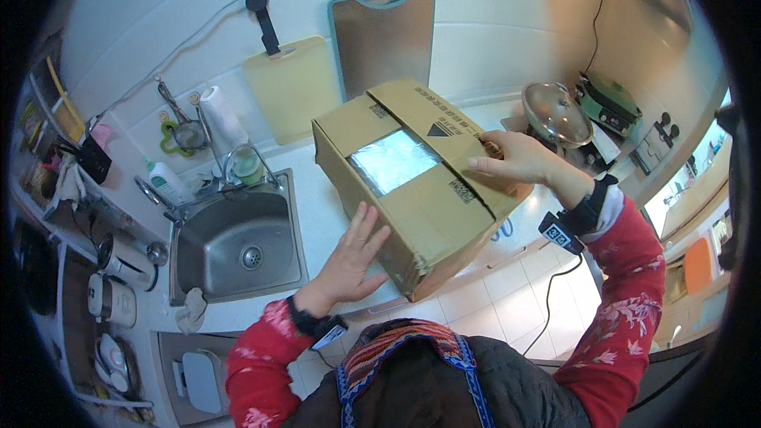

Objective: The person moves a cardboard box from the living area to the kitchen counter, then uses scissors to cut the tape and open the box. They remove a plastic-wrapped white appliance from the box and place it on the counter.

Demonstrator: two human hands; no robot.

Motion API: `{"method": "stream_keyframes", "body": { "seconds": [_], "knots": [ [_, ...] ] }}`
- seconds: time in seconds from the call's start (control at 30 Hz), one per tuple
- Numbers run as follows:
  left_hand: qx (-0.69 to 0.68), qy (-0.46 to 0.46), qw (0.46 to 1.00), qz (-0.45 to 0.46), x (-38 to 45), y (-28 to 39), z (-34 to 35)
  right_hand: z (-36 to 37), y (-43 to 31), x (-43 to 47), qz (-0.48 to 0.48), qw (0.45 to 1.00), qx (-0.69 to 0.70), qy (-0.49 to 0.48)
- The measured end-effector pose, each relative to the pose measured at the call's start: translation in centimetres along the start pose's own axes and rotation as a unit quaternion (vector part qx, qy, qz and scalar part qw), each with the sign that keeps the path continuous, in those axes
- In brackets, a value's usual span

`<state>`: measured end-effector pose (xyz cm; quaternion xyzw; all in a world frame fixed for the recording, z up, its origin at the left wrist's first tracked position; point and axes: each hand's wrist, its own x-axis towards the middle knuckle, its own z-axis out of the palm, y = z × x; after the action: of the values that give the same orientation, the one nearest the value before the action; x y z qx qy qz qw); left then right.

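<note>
A large cardboard box (416, 202) rests at an angle on the white countertop, its near corner reaching the front edge. Its top flaps lie nearly level with a narrow gap between them, and a shiny silvery-clear patch (395, 161) shows in the top. Printed writing and codes mark the flaps. My left hand (351, 255) lies against the box's left side, fingers spread and holding nothing. On the right, my right hand (514, 157) has its fingers curled at the printed flap (437, 125), thumb on top; the fingertips are partly hidden.
Left of the box is a steel sink (238, 255) with a faucet (157, 199) and a crumpled cloth (191, 309) at its rim. Two cutting boards (294, 92) hang behind. A lidded pan (557, 113) and a green appliance (609, 101) stand at right. Cables trail from both wrist straps.
</note>
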<state>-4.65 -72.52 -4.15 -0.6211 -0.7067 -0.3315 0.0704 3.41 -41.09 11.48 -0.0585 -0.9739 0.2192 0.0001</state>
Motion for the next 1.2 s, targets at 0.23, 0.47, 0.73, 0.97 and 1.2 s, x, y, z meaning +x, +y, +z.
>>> {"method": "stream_keyframes", "body": {
  "seconds": [0.23,0.47,0.73,0.97,1.2],
  "knots": [
    [-0.024,-0.027,0.984,-0.174,0.1,5.8,-7.9,0.5,-4.9,-5.1,-0.067,0.99,0.083,-0.097],
    [0.057,-0.139,0.976,-0.16,1.4,3.1,-16.6,4.8,-6.4,-8.9,-0.143,0.869,0.417,-0.225],
    [0.134,-0.158,0.919,-0.335,11.2,4.7,-12.2,13.8,9.3,-1.9,-0.037,0.973,0.226,0.036],
    [0.166,-0.149,0.883,-0.414,18.4,2.9,-7.2,26.3,23.7,-1.7,0.266,0.95,-0.158,0.039],
    [0.165,-0.055,0.899,-0.403,18.1,3.3,-5.6,26.3,24.2,-0.6,0.286,0.954,-0.053,0.072]
  ]
}}
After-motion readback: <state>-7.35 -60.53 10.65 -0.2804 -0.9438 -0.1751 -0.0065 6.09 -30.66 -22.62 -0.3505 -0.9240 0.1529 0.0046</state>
